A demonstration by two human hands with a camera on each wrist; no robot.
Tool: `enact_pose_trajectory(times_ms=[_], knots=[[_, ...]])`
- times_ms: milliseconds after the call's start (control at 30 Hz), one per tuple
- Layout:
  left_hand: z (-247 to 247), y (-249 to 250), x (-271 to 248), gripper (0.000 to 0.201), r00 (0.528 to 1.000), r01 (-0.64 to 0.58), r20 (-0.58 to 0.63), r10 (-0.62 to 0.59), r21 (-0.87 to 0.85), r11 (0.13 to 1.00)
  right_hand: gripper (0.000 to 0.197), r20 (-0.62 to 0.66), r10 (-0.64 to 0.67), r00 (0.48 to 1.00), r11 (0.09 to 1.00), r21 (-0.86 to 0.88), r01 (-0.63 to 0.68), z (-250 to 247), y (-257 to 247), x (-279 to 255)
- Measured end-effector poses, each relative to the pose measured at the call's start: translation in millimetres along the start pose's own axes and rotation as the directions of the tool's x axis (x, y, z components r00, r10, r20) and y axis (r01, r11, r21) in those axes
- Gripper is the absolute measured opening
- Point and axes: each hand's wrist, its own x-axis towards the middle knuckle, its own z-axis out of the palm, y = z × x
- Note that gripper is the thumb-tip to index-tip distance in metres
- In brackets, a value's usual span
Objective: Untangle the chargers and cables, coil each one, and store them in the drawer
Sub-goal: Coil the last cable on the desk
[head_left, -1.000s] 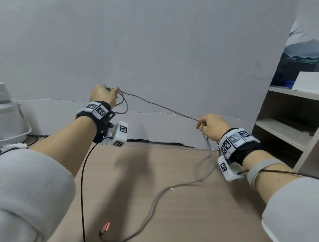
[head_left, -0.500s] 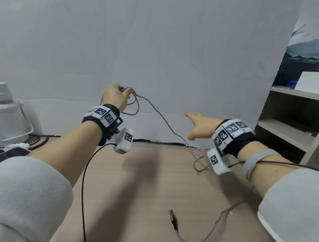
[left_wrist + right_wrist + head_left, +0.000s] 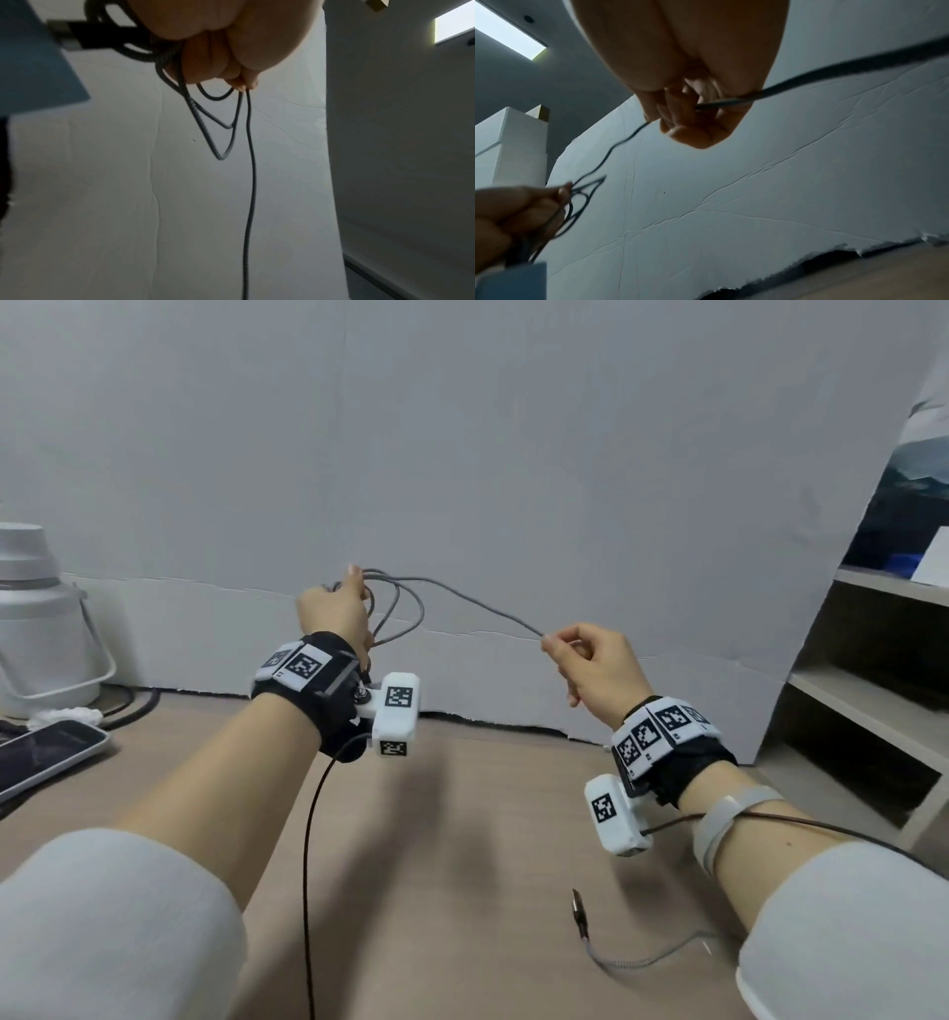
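Note:
A thin grey braided cable (image 3: 462, 600) runs in the air between my two hands above the wooden table (image 3: 462, 839). My left hand (image 3: 336, 613) grips a few hanging loops (image 3: 223, 130) of it, with a dark plug (image 3: 85, 38) by the palm. My right hand (image 3: 590, 660) pinches the same cable (image 3: 721, 104) between thumb and fingers. The cable's free end with its plug (image 3: 579, 914) lies on the table under my right forearm.
A white wall panel (image 3: 462, 454) stands close behind the hands. A white jug (image 3: 36, 629) and a phone (image 3: 46, 755) are at the left, open shelves (image 3: 868, 711) at the right. Thin black wires (image 3: 306, 865) hang from the wrist cameras.
My right hand, open half a second ago, has come up and now pinches the cable. My left hand holds more loops, and the free end has slid right across the table.

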Motion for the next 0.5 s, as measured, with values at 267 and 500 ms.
enact_pose_trajectory(times_ms=[267,500], knots=[[20,-29,-42,0.039,0.991,-0.051,0.121,0.05,0.012,0.999,0.025,-0.046,0.113,0.993,0.726,-0.678,-0.114,35,-13,0],[26,-43,-78,0.045,0.825,-0.321,0.501,0.261,0.036,0.946,0.021,0.599,0.13,0.79,0.754,-0.577,0.313,58,-58,-11]])
